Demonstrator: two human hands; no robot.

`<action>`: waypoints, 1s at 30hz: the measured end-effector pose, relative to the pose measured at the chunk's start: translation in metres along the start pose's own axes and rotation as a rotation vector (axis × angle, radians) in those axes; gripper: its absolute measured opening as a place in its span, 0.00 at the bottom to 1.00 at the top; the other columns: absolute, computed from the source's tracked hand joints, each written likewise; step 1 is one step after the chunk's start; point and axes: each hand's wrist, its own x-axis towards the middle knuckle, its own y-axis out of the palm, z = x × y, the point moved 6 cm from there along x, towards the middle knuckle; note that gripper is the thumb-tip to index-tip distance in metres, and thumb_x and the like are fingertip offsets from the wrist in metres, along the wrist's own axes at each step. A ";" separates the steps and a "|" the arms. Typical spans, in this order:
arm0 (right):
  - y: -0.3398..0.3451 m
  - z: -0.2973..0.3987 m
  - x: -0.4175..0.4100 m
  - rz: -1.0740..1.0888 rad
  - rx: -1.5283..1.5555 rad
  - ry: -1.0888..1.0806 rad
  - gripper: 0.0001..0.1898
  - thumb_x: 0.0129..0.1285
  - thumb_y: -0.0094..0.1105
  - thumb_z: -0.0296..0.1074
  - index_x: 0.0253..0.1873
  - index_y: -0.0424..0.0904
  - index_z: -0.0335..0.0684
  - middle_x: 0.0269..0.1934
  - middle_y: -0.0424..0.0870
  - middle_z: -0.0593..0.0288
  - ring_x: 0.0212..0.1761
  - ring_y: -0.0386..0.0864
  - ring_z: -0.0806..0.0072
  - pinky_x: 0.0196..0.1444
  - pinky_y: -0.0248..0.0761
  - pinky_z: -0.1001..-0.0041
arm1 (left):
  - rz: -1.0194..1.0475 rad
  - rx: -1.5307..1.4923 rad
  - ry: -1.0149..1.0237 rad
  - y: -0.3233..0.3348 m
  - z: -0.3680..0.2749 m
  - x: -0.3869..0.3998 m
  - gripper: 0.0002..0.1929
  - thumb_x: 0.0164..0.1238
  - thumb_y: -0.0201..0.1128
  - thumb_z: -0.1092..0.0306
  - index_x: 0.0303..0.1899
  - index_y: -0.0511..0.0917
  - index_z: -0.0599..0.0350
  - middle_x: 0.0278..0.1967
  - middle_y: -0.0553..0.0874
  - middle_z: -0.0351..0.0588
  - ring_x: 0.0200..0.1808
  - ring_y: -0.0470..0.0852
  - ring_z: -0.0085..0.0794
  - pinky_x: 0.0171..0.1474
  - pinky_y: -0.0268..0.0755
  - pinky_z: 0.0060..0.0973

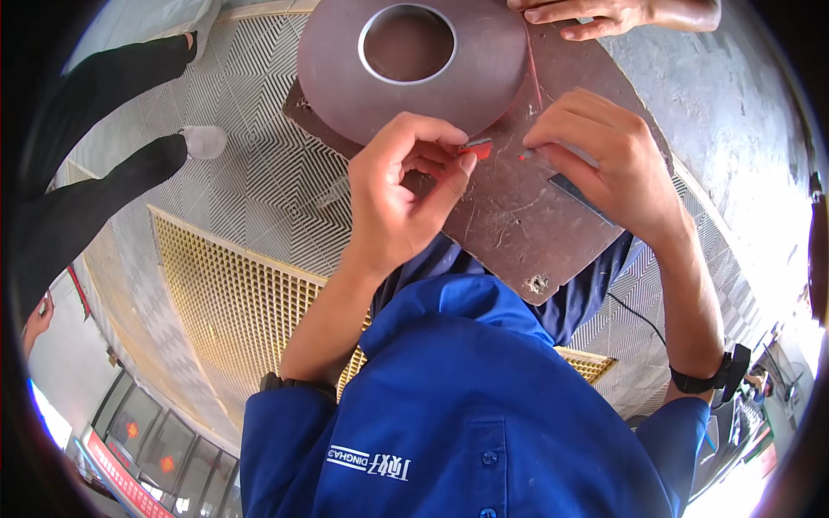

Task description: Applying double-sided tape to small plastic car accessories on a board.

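Observation:
My left hand (405, 188) pinches a small red-and-grey strip piece (478, 149) between thumb and forefinger. To its right, my right hand (599, 158) grips a tiny grey piece with a red end (526, 155) at its fingertips. The two pieces are a short gap apart, above a scratched brown board (505, 226) that extends over my lap. A large brown roll (330, 71), apparently wound tape with a white-rimmed core, lies on the board's far part. A thin red strip (533, 71) runs beside its right edge. Partly beneath my right hand is a dark flat strip (579, 197), perhaps a ruler.
Another person's hand (583, 13) rests at the board's far right edge, by the roll. A person's dark-trousered legs (116, 103) are at the left. Ribbed floor mats (259, 116) and a yellow grating (239, 278) cover the floor. A black cable (638, 314) hangs at the right.

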 end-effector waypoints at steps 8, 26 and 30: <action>-0.003 0.008 -0.004 -0.116 0.078 0.109 0.05 0.66 0.72 0.25 0.46 0.88 0.37 0.38 0.88 0.58 0.44 0.85 0.60 0.47 0.79 0.62 | 0.001 0.137 0.050 0.012 -0.015 0.001 0.11 0.69 0.76 0.81 0.48 0.84 0.64 0.41 0.93 0.46 0.40 0.94 0.25 0.42 0.85 0.21; -0.001 0.008 0.010 -0.075 0.026 0.069 0.05 0.70 0.69 0.27 0.48 0.87 0.35 0.47 0.88 0.56 0.48 0.85 0.61 0.53 0.78 0.65 | -0.038 -0.110 -0.141 0.029 -0.007 0.000 0.13 0.71 0.75 0.80 0.50 0.79 0.68 0.42 0.92 0.53 0.44 0.95 0.28 0.47 0.90 0.24; -0.003 0.007 0.012 -0.092 0.033 0.063 0.05 0.70 0.68 0.25 0.48 0.87 0.35 0.53 0.86 0.57 0.50 0.85 0.63 0.55 0.79 0.66 | -0.046 -0.054 -0.126 0.027 -0.010 0.001 0.13 0.71 0.75 0.80 0.49 0.79 0.69 0.42 0.92 0.53 0.44 0.95 0.29 0.47 0.90 0.24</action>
